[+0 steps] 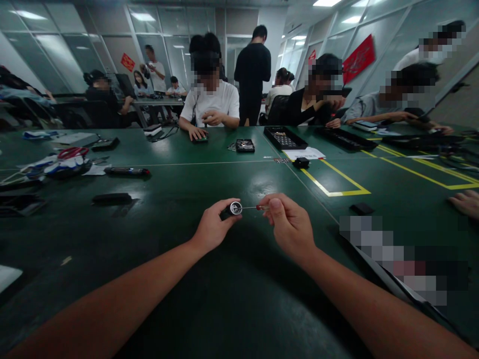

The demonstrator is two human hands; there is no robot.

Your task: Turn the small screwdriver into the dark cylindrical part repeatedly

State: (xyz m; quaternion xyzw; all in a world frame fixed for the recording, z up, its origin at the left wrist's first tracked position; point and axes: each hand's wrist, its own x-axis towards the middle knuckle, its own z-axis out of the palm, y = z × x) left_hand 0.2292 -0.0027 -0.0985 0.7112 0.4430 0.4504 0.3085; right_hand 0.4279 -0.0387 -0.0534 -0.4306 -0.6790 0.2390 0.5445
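Closed around a short black cylinder is my left hand. The cylinder's open end has a silver rim and faces me, with pale metal parts inside; the rest is hidden by my fingers, and it looks like a flashlight body. Between thumb and fingers, my right hand grips a small screwdriver with a reddish handle. Its thin shaft points left, and the tip is at the rim or just inside the opening; I cannot tell which. Both hands are above the green table.
A dark pen-like tool and a black object lie left, near gloves. A small black block and a partly blurred sheet lie right. Across the table are black trays and seated people; another person's hand rests at the right edge.
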